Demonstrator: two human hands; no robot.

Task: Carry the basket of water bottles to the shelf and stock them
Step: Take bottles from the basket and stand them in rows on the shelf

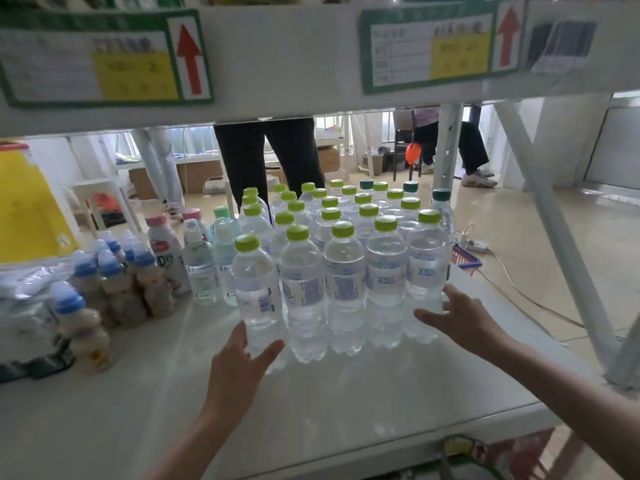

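From the head camera, the water bottles (343,258) stand upright in tight rows on the white shelf (311,393), packed cap to cap, probably to save room beside the other drinks. The left hand (239,365) cups the base of the front-left bottle (258,282), fingers (273,348) spread wide. The right hand (460,317) lies open against the front-right bottle (427,258), seemingly squaring the block; neither hand grips anything.

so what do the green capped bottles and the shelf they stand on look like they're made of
The clear water bottles with lime-green caps look like thin transparent plastic: you see through them, and the walls are ribbed. The caps look like matte opaque plastic. The white shelf board has a smooth, semi-gloss surface that reflects the bottles faintly; painted metal or laminate, I cannot tell which.
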